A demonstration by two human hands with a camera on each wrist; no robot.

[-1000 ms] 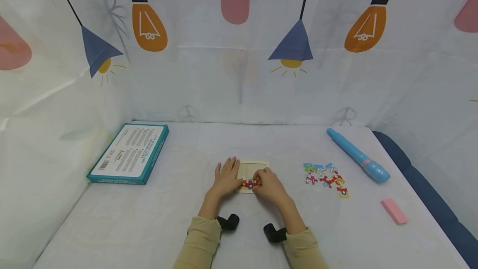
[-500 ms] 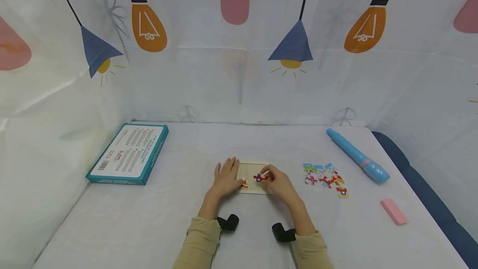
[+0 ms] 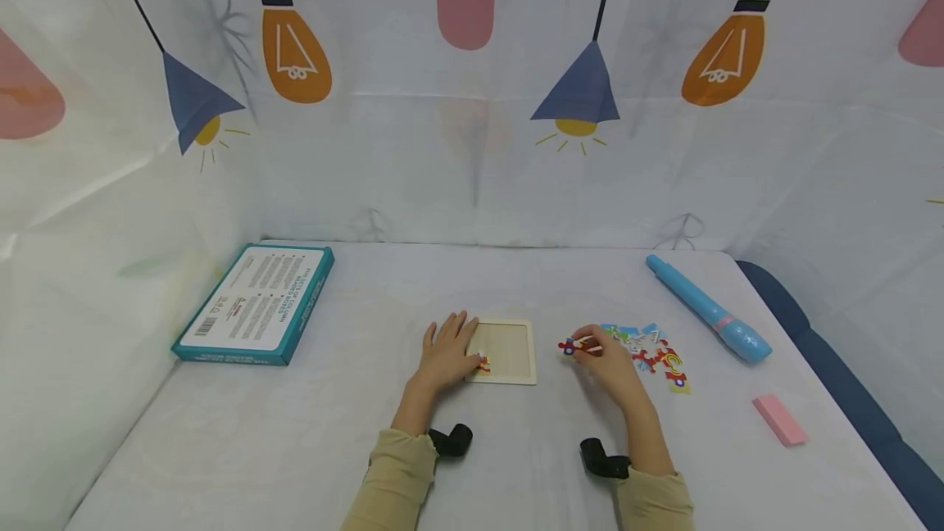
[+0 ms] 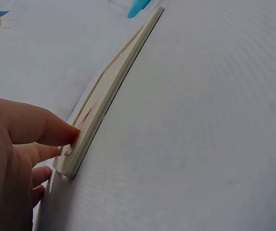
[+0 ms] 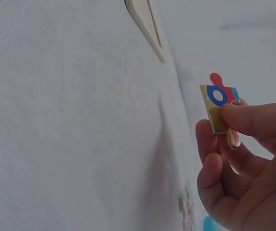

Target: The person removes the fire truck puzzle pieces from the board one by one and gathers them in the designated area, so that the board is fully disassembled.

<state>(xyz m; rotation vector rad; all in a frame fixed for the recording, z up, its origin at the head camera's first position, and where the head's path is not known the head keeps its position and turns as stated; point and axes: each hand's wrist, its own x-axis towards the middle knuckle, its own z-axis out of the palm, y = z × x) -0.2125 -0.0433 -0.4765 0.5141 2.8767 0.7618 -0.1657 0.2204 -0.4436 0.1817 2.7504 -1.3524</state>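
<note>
My right hand pinches a jigsaw puzzle piece between thumb and fingers, above the table. Red, yellow and blue, with a wheel-like ring, the piece shows plainly in the right wrist view. At the table's middle lies a shallow wooden puzzle tray. Fingers spread and straight, my left hand rests along the tray's left side. Its thumb touches a second puzzle piece in the near left corner, partly hidden by the hand. Several loose puzzle pieces lie right of the tray, some behind my right hand.
A teal-edged box lies at the back left. Toward the right edge are a light blue tube-like object and a pink block. A printed white cloth hangs behind the table.
My right hand has lifted the puzzle piece out of the tray and carried it right, close to the loose pieces. The left hand stays on the tray.
</note>
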